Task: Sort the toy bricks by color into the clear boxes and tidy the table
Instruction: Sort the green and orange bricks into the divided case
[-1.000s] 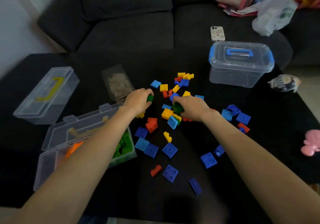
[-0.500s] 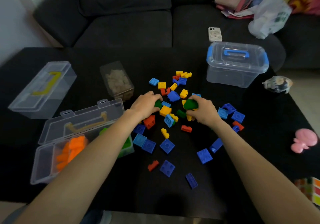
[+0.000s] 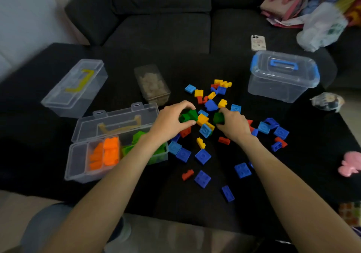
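On the dark surface [image 3: 58, 178] before the sofa, my left hand [image 3: 172, 120] pinches dark green bricks [image 3: 188, 115]; my right hand [image 3: 233, 124] grips another green brick [image 3: 218, 118]. I should lift both straight up, clear of neighbours, toward the open box [image 3: 78, 166].

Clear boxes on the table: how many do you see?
4: a closed box with yellow handle far left, an open box near left, a small box behind it, and a blue-handled box far right.

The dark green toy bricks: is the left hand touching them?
Touching. The head view shows the left hand pinching the dark green toy bricks between thumb and fingers.
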Tool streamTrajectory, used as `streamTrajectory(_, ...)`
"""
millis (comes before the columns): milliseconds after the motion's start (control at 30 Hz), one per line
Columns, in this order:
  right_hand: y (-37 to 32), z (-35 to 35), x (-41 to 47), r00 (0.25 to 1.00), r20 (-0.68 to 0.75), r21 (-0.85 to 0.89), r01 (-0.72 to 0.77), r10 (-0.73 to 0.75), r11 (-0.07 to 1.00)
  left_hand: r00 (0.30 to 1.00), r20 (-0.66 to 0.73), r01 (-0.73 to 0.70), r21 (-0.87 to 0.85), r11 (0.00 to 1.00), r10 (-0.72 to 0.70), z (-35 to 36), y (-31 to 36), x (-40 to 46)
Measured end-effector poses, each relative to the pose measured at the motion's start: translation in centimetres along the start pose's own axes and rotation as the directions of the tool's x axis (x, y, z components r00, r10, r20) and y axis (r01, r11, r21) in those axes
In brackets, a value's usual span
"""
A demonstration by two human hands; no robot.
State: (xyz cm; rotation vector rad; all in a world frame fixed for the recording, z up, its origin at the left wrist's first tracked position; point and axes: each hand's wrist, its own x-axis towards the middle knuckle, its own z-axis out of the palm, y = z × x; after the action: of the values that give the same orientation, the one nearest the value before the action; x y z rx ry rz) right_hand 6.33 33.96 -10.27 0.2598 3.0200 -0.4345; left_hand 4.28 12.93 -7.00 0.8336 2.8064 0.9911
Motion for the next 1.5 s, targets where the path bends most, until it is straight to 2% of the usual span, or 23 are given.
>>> streamTrajectory(67,-0.2,-0.7,-1.0,0.996,-0.083,0.07,-0.023,0.028,0.997,0.997,-0.074,0.008,-0.058,0.998,-0.013,-0.7,0.4,-1.8)
streamTrajectory(133,-1.8,-1.3,-2.8,0.986,-0.165,0.238,0.016,0.024,0.971,0.984,-0.173,0.019,-0.127,0.992,-0.041,-2.2,0.3,-5.1)
streamTrajectory(200,-4.0,-1.7,-4.6,0.983,-0.182,0.426,0.075,0.004,0.901,0.959,-0.268,0.042,-0.177,0.983,-0.089,-3.7,-0.4,-8.2)
streamTrajectory(300,-9.8,-1.1,-6.7,0.975,-0.176,0.558,0.214,-0.137,0.802,0.885,-0.413,0.146,-0.19,0.971,-0.214,-6.7,-3.9,-14.0)
streamTrajectory(433,-18.1,0.4,-7.9,0.941,-0.133,0.606,0.327,-0.312,0.726,0.839,-0.397,0.357,-0.115,0.927,-0.373,-9.7,-8.3,-19.2)
streamTrajectory(533,-22.8,1.5,-8.3,0.929,-0.119,0.588,0.35,-0.35,0.729,0.831,-0.377,0.436,-0.016,0.9,-0.409,-10.5,-9.8,-20.1)
streamTrajectory(633,-25.8,2.5,-8.5,0.926,-0.038,0.609,0.319,-0.376,0.726,0.843,-0.348,0.453,0.044,0.891,-0.411,-10.5,-10.3,-20.0)
streamTrajectory(867,-29.3,3.8,-7.5,0.937,0.032,0.483,0.291,-0.348,0.826,0.869,-0.289,0.426,0.027,0.904,-0.401,-10.8,-10.9,-20.3)
streamTrajectory(1000,-30.4,3.9,-7.1,0.931,0.09,0.398,0.292,-0.354,0.87,0.879,-0.24,0.407,-0.074,0.91,-0.413,-11.4,-11.6,-21.4)
streamTrajectory(1133,-30.8,4.2,-7.2,0.923,0.138,0.358,0.291,-0.359,0.887,0.923,-0.193,0.351,0.068,0.934,-0.333,-11.9,-11.8,-21.4)
streamTrajectory(1233,-31.1,4.3,-7.2,0.925,0.155,0.376,0.27,-0.347,0.886,0.924,-0.172,0.367,0.14,0.92,-0.342,-12.3,-12.2,-21.3)
streamTrajectory(1300,-31.5,4.2,-7.3,0.92,0.172,0.355,0.274,-0.351,0.894,0.911,-0.2,0.386,0.114,0.915,-0.36,-12.2,-12.5,-21.4)
streamTrajectory(1433,-32.4,4.3,-7.2,0.909,0.239,0.287,0.269,-0.341,0.919,0.822,-0.398,0.388,-0.129,0.912,-0.406,-11.4,-12.3,-21.9)
streamTrajectory(1500,-32.5,4.3,-7.1,0.909,0.241,0.221,0.291,-0.341,0.931,0.809,-0.443,0.345,-0.173,0.922,-0.386,-10.7,-12.4,-22.3)
